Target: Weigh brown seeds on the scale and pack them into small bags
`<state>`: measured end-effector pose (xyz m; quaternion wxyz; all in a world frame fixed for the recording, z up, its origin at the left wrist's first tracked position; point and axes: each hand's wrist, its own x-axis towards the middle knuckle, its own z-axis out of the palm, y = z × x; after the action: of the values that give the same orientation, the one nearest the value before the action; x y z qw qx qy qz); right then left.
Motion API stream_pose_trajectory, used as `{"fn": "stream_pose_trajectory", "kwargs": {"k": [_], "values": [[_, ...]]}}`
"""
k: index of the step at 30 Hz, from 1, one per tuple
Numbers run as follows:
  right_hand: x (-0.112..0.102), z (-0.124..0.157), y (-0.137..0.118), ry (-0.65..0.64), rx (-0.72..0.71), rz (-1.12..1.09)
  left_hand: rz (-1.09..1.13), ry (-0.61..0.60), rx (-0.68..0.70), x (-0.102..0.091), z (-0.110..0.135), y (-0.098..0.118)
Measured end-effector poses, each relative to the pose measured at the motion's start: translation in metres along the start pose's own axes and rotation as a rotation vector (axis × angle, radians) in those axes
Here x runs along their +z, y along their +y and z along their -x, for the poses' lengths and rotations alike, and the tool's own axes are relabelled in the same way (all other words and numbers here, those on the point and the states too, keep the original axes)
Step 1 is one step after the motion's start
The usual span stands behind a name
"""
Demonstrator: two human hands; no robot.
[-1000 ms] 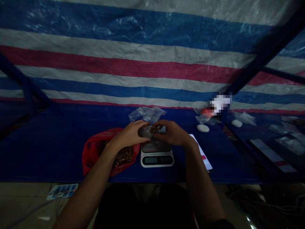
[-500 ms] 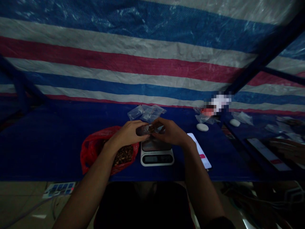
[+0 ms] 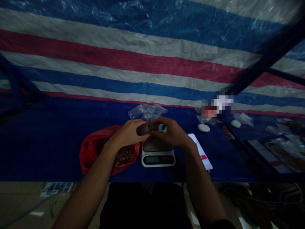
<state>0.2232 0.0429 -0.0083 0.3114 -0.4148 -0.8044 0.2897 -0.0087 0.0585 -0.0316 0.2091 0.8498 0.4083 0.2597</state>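
Note:
My left hand [image 3: 130, 132] grips one side of a small clear plastic bag [image 3: 146, 128] with something brown in it. My right hand [image 3: 172, 132] pinches the other side, thumb and forefinger pressed together. Both hands hover over the steel plate of a white digital scale [image 3: 158, 161], whose lit digits are too dim to read. Partly behind my left forearm lies an open red plastic bag [image 3: 91, 149], and brown seed-like pieces [image 3: 125, 154] fill its right side.
Several clear plastic bags [image 3: 149, 112] lie beyond my hands on the blue table [image 3: 47, 136]. To the right are a lit phone [image 3: 201, 152], a white oval object [image 3: 204, 128] and a second phone [image 3: 269, 156]. A striped tarp [image 3: 143, 60] rises behind the table.
My right fingertips have shifted left along the plastic bag and closed against it. Fewer of the brown pieces show between my hands. The view has shifted slightly.

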Motion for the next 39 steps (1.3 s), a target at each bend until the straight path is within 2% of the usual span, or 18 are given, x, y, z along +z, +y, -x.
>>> {"fn": "stream_pose_trajectory", "kwargs": {"k": [4,10,15,20,23,30,36,39], "values": [[0.002,-0.002,0.0,0.009,-0.099,0.033,0.01,0.026,0.008,-0.001,0.001,0.001],[0.007,-0.003,0.0,0.102,-0.064,-0.011,0.046,0.044,-0.026,-0.003,0.0,0.006],[0.009,-0.003,-0.002,0.053,-0.119,-0.084,0.059,0.031,-0.061,-0.004,0.001,0.007],[0.017,-0.005,0.002,0.174,-0.118,-0.075,0.108,0.018,-0.093,-0.005,0.002,0.009],[0.019,-0.005,0.004,0.191,-0.146,-0.072,0.115,0.024,-0.102,-0.006,0.002,0.01],[0.017,-0.005,0.003,0.234,-0.164,-0.039,0.124,0.08,-0.028,-0.003,0.002,0.007],[0.016,-0.004,0.001,0.233,-0.148,-0.192,0.163,0.136,0.042,0.002,0.002,0.0],[0.009,-0.001,0.001,0.196,-0.143,-0.252,0.286,0.197,0.056,0.002,0.004,0.0]]}}
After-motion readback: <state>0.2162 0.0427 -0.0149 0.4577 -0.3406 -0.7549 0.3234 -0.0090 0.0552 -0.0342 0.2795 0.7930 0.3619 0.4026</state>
